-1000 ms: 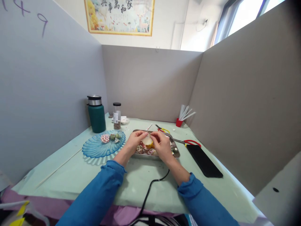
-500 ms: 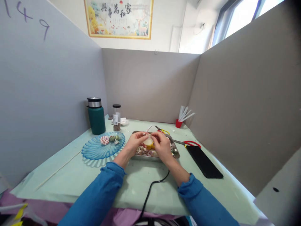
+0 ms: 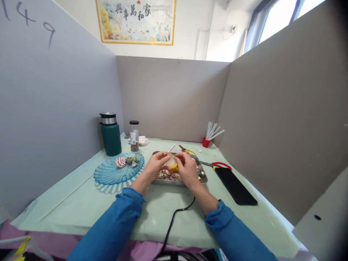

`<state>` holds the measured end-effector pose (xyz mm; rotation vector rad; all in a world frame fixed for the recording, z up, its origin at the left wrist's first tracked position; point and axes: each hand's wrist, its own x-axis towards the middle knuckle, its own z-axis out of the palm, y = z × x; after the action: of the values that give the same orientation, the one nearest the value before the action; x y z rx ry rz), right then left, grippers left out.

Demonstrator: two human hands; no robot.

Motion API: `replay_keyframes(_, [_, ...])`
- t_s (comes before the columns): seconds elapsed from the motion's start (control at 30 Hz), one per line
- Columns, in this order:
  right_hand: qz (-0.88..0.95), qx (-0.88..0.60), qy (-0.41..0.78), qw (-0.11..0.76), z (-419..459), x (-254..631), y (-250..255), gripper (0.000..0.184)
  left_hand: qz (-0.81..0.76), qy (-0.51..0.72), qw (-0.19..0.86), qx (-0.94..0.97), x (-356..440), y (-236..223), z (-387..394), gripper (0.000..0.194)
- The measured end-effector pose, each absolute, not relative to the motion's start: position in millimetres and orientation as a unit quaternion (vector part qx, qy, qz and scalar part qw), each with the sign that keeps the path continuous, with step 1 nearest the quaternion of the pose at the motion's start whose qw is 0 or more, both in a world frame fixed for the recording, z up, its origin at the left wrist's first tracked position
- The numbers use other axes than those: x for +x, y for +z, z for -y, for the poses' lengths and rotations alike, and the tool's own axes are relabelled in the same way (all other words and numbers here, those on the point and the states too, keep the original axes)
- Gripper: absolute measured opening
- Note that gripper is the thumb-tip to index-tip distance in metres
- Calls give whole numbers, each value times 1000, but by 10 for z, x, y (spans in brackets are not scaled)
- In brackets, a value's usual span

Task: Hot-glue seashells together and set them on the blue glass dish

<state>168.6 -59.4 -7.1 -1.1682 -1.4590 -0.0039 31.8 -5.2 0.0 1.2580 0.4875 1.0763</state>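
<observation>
Over the metal tray, my left hand and my right hand meet with fingers pinched. Between their fingertips is a pale, translucent, rounded piece, which both appear to hold; its exact kind is unclear. Just below it shows part of a yellow object, mostly hidden by my right hand. Several mottled seashells lie in the tray under my hands. To the left stands a blue scalloped glass plate bearing a red-and-white shell and some small greenish ones.
Red-handled scissors and a black phone lie right of the tray. Behind are yellow-and-red pliers and a red cup of translucent sticks. A green bottle, a clear jar, a thin stick and a black cable also show.
My hands stay over the tray around the pale piece, with only slight finger movement. The whole view has shifted very slightly.
</observation>
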Motion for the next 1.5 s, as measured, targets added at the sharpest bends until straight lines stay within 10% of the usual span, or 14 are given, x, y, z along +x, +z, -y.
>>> replay_keyframes(1.5, [582, -474, 139, 646, 496, 1730, -100, 15, -220, 445, 661, 563, 320, -9, 64, 37])
